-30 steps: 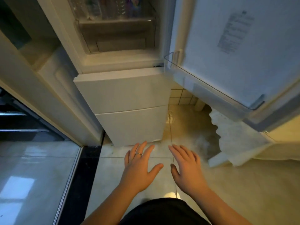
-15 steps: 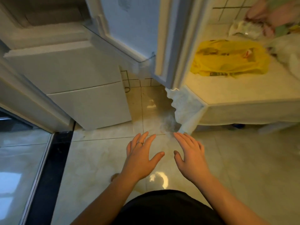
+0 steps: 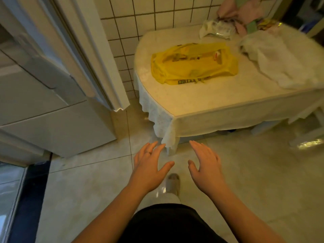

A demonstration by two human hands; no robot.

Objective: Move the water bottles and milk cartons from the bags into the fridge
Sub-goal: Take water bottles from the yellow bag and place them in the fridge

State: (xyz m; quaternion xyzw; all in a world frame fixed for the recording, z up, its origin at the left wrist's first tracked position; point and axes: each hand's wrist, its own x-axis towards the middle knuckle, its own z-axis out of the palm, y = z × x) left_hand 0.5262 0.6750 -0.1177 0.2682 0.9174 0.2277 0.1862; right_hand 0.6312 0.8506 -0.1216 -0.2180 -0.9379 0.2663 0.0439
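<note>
A yellow plastic bag (image 3: 193,63) lies flattened on the table (image 3: 201,102) ahead on the right, its contents not discernible. A white bag (image 3: 284,62) slumps at the table's right side. The white fridge (image 3: 43,111) stands at the left with its door (image 3: 84,55) swung open toward the table. My left hand (image 3: 150,169) and my right hand (image 3: 206,167) hover side by side over the floor, palms down, fingers straight, both holding nothing. No bottle or carton is plainly visible.
A cream tablecloth (image 3: 168,130) hangs off the table corner just ahead of my hands. Crumpled bags and cloth (image 3: 233,20) pile up at the table's back against a tiled wall (image 3: 140,18). A slippered foot (image 3: 172,183) steps on the pale floor tiles.
My view has swung right from the fridge interior to the table with the bags. Both hands stay spread and empty in front of me.
</note>
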